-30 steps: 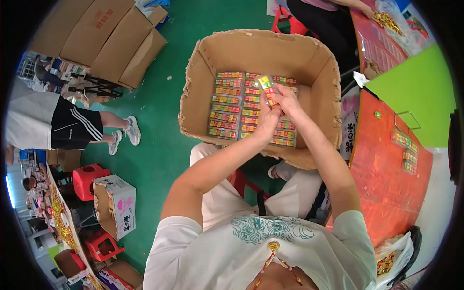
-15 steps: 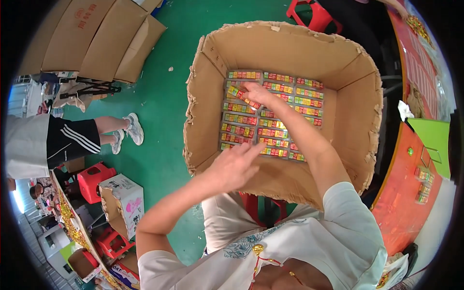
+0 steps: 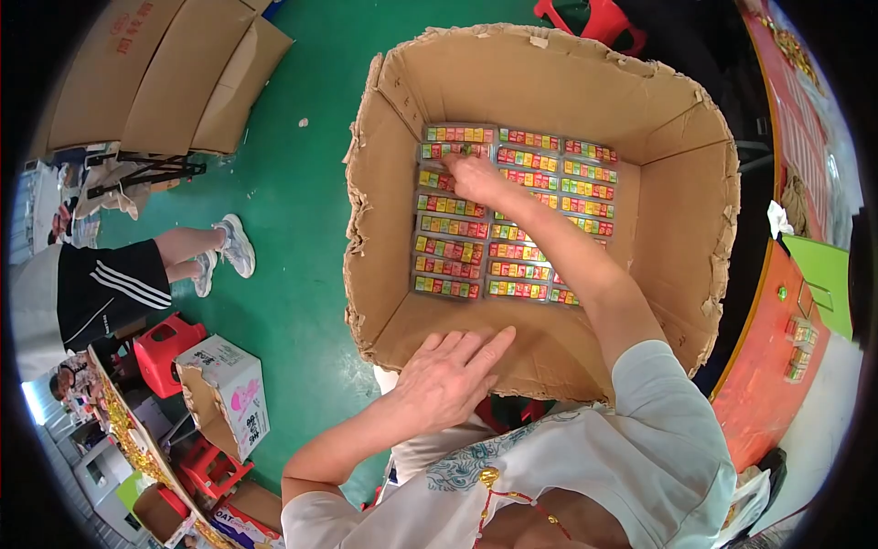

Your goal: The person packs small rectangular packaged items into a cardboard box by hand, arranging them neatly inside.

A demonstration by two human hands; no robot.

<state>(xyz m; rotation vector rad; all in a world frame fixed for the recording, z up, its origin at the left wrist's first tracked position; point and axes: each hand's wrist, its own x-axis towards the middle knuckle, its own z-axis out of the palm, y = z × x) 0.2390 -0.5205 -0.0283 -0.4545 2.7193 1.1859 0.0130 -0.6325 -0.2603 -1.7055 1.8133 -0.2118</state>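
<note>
Right hand (image 3: pixel 476 178) is reaching deep into the big cardboard box (image 3: pixel 549 82), fingers curled down on the colourful packs (image 3: pixel 512 215) lined up in rows on the bottom, up near the far left corner; can't tell if it's actually pinching one. Left hand (image 3: pixel 448 375) lies flat, fingers spread, on the box's near wall. Someone in black shorts (image 3: pixel 114 288) stands on the green floor (image 3: pixel 293 183) nearby.

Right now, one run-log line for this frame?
left hand: flat on cardboard box near wall | right hand: inside, touching colourful packs | packs: rows on box floor
</note>
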